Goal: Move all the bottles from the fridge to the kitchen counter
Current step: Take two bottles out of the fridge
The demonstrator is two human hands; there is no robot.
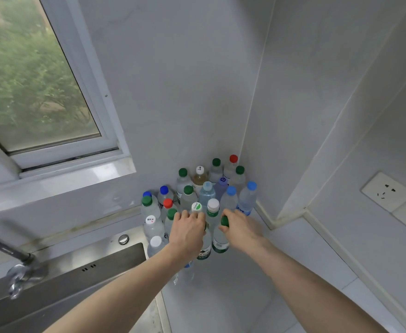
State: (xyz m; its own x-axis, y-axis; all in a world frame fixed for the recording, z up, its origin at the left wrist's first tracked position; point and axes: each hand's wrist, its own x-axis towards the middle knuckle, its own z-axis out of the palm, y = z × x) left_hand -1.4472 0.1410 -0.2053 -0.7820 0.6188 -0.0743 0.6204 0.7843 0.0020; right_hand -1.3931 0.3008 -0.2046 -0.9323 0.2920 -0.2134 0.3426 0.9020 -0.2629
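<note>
two plastic bottles stand at the front of a crowd of bottles on a pale kitchen counter [233, 284], and each is held from above by one hand. the right hand [241, 230] is curled round the neck of a clear bottle with a green cap [224, 221] and a green label low on its body. the left hand [188, 233] is wrapped over the top of a neighbouring bottle with a dark green label [204, 254], hiding its cap. the two held bottles stand upright, just beside each other, and the hands are close together but not touching.

behind them, the cluster of bottles [206, 188] fills the corner where two grey walls meet. they are mostly clear water bottles, upright and packed tightly, with caps in green, blue, red and white. one bottle near the back holds a yellowish liquid [199, 180] and has a white cap. a red-capped bottle [233, 159] stands deepest in the corner.

to the left of the bottles, a stainless steel sink [89, 267] is set into the counter, with a round metal button [123, 239] on its rim and a blurred tap [9, 251] at the near left. above the sink is a white-framed window [60, 155] with green foliage outside. on the wall at the far right are white power sockets [389, 191]. both forearms are bare, reaching in from the bottom of the view.
</note>
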